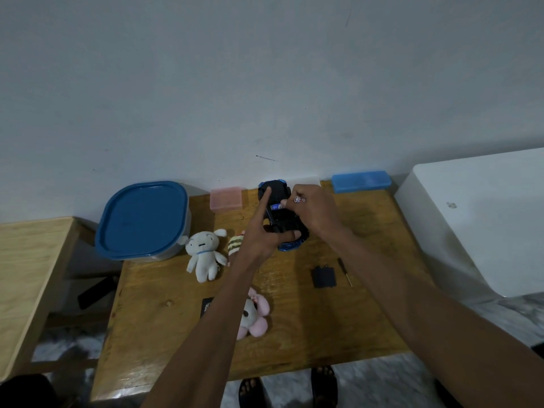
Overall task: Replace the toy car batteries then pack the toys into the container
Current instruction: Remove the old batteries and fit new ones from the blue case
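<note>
A blue and black toy car (290, 223) lies upside down at the back of the wooden table (164, 287). My left hand (262, 234) grips it from the left, forefinger stretched over its underside. My right hand (313, 212) pinches a blue battery (276, 206) at the open battery bay and holds another battery (298, 199) against its fingers. The black battery cover (323, 277) and a small screwdriver (344, 270) lie to the right. A blue-lidded container (143, 219) stands at the back left.
A white plush (203, 256), a striped plush (235, 244) and a pink plush (254, 315) lie on the table. A pink box (226, 198) and a blue box (361, 181) sit by the wall. A white appliance (482, 219) stands right, a lighter table (28, 278) left.
</note>
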A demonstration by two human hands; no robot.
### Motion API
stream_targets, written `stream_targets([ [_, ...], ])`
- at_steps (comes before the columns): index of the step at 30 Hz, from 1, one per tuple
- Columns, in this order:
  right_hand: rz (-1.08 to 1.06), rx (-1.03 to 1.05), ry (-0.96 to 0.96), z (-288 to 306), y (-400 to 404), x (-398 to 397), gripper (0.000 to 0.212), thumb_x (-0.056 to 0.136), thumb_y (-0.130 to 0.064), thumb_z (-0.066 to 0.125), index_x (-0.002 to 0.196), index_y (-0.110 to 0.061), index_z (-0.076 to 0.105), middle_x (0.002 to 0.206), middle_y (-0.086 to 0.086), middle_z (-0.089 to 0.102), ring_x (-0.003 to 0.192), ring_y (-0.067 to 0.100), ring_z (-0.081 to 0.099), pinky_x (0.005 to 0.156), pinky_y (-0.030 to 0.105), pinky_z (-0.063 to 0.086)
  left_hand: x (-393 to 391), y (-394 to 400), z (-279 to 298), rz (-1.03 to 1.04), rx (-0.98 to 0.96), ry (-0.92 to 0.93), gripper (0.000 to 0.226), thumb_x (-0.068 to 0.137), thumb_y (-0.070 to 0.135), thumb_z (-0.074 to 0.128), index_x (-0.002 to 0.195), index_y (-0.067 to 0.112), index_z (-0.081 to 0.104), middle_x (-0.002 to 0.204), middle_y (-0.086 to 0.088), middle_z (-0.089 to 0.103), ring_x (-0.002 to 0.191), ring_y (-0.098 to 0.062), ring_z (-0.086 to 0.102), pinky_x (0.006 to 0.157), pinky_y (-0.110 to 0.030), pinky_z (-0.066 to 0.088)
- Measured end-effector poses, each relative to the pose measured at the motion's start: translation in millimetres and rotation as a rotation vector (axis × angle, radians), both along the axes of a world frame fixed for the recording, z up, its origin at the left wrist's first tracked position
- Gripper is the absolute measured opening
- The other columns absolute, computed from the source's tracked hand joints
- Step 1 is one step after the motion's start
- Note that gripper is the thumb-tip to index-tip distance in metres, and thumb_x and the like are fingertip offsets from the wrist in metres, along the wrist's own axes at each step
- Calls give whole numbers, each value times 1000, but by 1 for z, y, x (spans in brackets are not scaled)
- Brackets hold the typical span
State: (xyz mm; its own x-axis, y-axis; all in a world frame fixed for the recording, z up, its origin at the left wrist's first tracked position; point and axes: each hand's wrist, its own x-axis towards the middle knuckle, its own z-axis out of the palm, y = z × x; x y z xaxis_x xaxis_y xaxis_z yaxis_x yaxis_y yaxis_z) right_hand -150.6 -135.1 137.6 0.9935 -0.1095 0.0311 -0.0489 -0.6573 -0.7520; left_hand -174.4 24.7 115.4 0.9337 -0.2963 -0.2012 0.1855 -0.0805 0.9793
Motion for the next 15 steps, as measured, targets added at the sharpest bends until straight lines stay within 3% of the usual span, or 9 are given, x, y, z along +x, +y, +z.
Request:
stream_targets([
  [5, 66, -70, 147, 7, -8, 7, 26, 86, -43, 72, 73, -23, 61, 76, -3, 64, 70, 13, 63, 55, 27, 46, -1, 4, -1, -42, 38, 16, 115, 70, -2, 87, 158, 37, 24, 148, -4, 47, 129, -21, 53, 91, -25, 56],
  [9, -14, 99, 175, 7, -9, 9, 27, 96, -33, 53, 93, -10, 65, 92, 7, 66, 87, 24, 63, 75, 40, 52, -1, 6, -2, -26, 24, 39, 115, 70, 0, 88, 158, 38, 24, 146, -2, 47, 133, -24, 50, 80, -17, 57],
  [13, 6, 139, 148, 6, -9, 5, 23, 102, -23, 45, 100, -12, 65, 85, -1, 69, 86, 15, 65, 71, 31, 47, 0, 6, -4, -8, -3, 65, 114, 71, -1, 88, 157, 38, 24, 138, 1, 49, 129, -23, 52, 72, -15, 56],
  [15, 24, 147, 124, 2, -9, 6, 24, 103, -26, 47, 103, -14, 68, 89, -3, 71, 89, 12, 65, 76, 29, 48, 1, 6, -5, -5, -6, 62, 114, 71, -1, 88, 158, 37, 25, 141, 0, 50, 128, -19, 52, 74, -16, 57],
])
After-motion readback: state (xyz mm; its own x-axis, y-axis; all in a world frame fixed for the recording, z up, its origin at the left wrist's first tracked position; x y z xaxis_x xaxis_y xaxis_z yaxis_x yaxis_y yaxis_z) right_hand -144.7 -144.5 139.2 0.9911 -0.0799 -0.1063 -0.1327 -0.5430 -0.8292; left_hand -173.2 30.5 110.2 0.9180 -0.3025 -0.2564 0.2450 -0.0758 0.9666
